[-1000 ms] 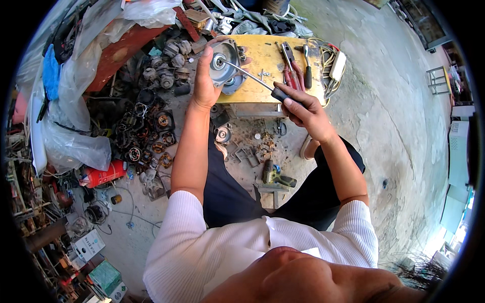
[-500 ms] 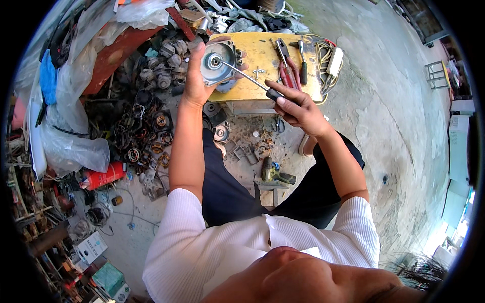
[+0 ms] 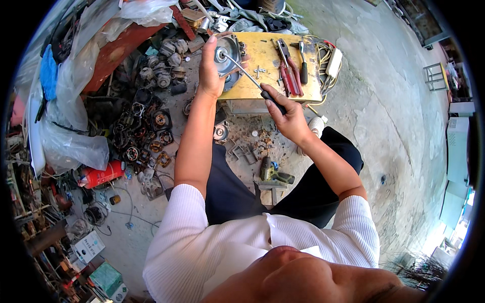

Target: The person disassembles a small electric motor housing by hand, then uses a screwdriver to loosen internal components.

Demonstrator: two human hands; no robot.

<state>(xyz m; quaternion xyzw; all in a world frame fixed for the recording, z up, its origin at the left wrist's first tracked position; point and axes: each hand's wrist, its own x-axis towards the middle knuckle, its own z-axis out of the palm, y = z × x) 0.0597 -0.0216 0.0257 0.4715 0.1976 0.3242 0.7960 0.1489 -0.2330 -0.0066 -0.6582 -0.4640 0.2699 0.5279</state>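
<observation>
Over the left end of a yellow-topped bench [image 3: 252, 43], my left hand [image 3: 209, 70] grips a round metal motor end cover [image 3: 230, 46], its hollow side facing me. My right hand [image 3: 289, 115] is closed around the dark handle of a screwdriver [image 3: 247, 74]. The long shaft slants up to the left, and its tip sits at the hub in the middle of the cover. Just below the cover, another round metal part [image 3: 231, 81] shows partly at the bench edge. Small screws [image 3: 260, 69] lie on the bench between the cover and the red-handled pliers [image 3: 289, 73].
A ratchet wrench [image 3: 302, 63] lies right of the pliers. Coiled cable with a white power strip [image 3: 334, 62] hangs by the bench's right end. Between my legs stands a green cordless drill [image 3: 273, 171]. Used motor parts [image 3: 146, 126] pile up on the floor at left, near a red cylinder [image 3: 102, 174].
The cover in my left hand has shifted right and slightly up. My right hand has moved a little left and down, and the screwdriver tip stays at the hub.
</observation>
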